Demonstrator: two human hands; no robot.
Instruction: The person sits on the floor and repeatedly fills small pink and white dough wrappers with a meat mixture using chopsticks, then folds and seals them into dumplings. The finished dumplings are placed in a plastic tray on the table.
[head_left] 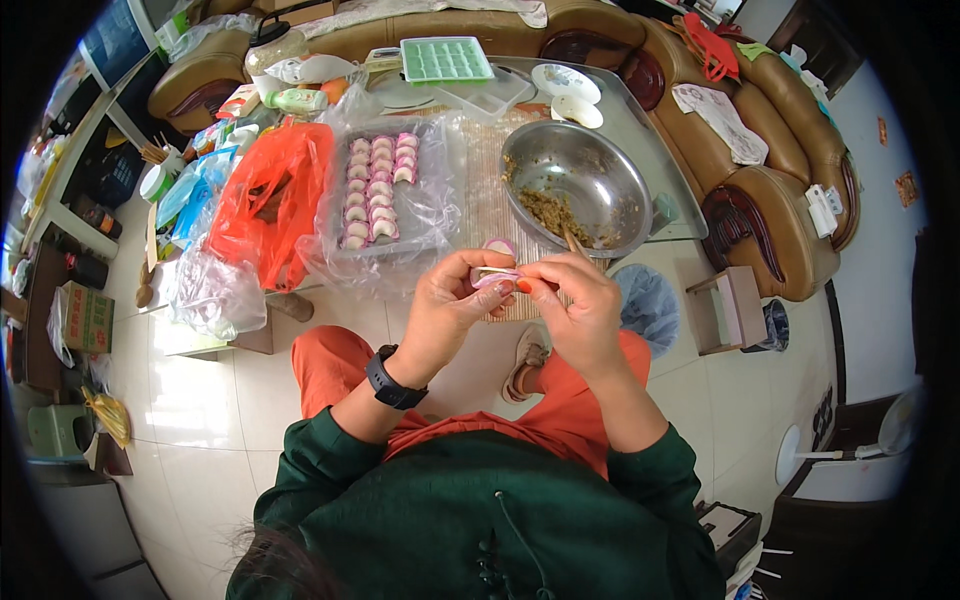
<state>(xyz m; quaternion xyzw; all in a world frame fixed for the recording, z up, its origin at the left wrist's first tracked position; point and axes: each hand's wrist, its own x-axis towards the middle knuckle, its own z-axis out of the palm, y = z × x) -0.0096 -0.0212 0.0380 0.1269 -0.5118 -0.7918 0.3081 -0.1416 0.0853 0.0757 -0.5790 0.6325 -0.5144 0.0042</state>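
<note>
Between my two hands is a pink-and-white dumpling (pixel 492 283), its edges pressed together by my fingertips. My left hand (pixel 442 308), a black watch on its wrist, pinches it from the left. From the right, the thumb and fingers of my right hand (pixel 582 308) pinch its edge. Just beyond my fingers lies a round pink-rimmed wrapper (pixel 498 246). To the far right stands a steel bowl (pixel 622 165) with brownish filling (pixel 548 211) and a wooden utensil (pixel 571 238) leaning in it. Farther left, rows of pink-and-white dumplings (pixel 381 185) sit on a plastic-lined tray (pixel 428 215).
A red plastic bag (pixel 270 205) and a clear bag (pixel 215 298) crowd the table's left. At the back are a green-and-white compartment tray (pixel 446 60) and white dishes (pixel 566 84). A lined bin (pixel 648 310) stands on the floor below the bowl, beside a small stool (pixel 728 312).
</note>
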